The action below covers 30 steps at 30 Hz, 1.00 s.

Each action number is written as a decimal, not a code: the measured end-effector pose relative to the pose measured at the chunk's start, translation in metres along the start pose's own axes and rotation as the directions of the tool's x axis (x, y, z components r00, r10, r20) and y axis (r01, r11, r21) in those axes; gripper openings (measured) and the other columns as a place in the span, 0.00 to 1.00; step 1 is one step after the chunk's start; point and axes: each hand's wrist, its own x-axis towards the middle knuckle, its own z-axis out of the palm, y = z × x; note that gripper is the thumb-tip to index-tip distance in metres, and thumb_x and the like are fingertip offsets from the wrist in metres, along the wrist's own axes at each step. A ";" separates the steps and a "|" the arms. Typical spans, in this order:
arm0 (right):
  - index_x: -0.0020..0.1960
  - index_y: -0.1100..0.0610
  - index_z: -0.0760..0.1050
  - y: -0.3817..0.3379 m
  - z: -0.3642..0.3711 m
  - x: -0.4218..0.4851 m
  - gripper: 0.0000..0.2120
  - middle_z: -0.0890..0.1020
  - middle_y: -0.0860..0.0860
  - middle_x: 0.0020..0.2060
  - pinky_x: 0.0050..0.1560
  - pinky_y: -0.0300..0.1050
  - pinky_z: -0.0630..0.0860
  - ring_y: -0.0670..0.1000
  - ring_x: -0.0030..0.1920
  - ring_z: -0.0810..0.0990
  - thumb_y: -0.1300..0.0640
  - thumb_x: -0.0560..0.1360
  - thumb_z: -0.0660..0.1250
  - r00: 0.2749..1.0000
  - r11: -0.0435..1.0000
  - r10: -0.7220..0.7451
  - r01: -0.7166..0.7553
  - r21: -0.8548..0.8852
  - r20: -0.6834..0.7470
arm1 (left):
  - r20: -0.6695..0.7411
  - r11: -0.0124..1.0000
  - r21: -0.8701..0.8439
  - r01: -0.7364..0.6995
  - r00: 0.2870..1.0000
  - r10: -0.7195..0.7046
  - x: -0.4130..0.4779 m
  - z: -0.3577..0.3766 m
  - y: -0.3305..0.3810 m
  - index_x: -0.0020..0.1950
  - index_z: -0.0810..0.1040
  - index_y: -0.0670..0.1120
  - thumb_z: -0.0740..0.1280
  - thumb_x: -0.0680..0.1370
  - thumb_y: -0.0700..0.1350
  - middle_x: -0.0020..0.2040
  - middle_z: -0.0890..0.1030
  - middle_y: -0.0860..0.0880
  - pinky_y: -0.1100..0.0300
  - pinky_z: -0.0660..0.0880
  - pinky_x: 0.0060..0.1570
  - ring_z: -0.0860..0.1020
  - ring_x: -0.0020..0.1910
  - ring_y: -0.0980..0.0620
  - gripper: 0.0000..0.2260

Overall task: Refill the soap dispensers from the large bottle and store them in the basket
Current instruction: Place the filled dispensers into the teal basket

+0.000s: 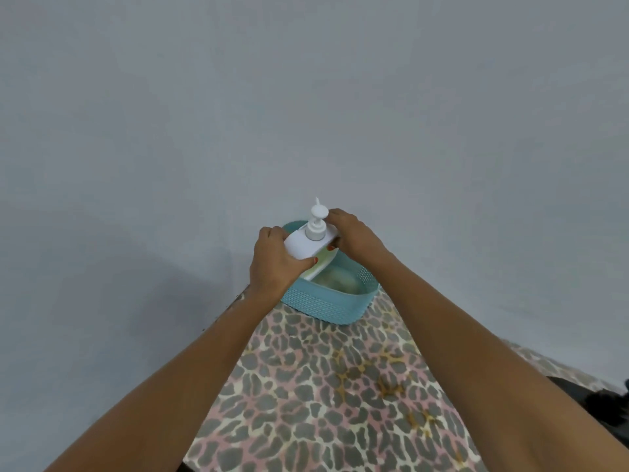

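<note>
- A white plastic soap dispenser (304,246) with a flat rectangular top and a round pump head is held upright over the far left part of a teal perforated plastic basket (326,303).
- Below the white top, the dispenser shows a pale yellow-green lower part that dips inside the basket's rim. Whether it touches the basket's bottom cannot be told.
- The left hand (272,264) grips the dispenser's left end, its fingers curled round the white body and the thumb clamped on the near edge.
- The right hand (354,238) grips the right end, its fingers curled and clamped on the body just beside the pump.
- A pale rounded shape lies inside the basket, too blurred to name.
- The basket stands at the far end of a leopard-print cloth (323,386) in grey, pink and cream.
- A plain grey surface (306,97) fills the background.
</note>
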 end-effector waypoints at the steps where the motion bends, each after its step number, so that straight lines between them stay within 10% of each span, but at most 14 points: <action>1: 0.69 0.54 0.66 0.001 0.005 0.002 0.29 0.73 0.57 0.63 0.55 0.55 0.73 0.58 0.57 0.74 0.73 0.71 0.59 1.000 1.000 -0.004 0.004 0.002 0.010 | -0.014 1.000 -0.001 -0.003 1.000 0.003 0.000 0.003 -0.002 0.52 0.71 0.41 0.78 0.62 0.48 0.53 0.72 0.44 0.58 0.67 0.42 0.73 0.51 0.48 0.26; 30: 0.72 0.59 0.59 0.002 0.039 -0.004 0.26 0.66 0.57 0.68 0.63 0.50 0.66 0.58 0.66 0.68 0.64 0.76 0.62 0.991 0.987 0.129 -0.130 0.097 0.022 | -0.060 0.993 -0.067 0.095 0.993 -0.099 -0.009 0.011 -0.014 0.60 0.69 0.40 0.74 0.68 0.47 0.59 0.72 0.42 0.63 0.65 0.46 0.72 0.55 0.47 0.25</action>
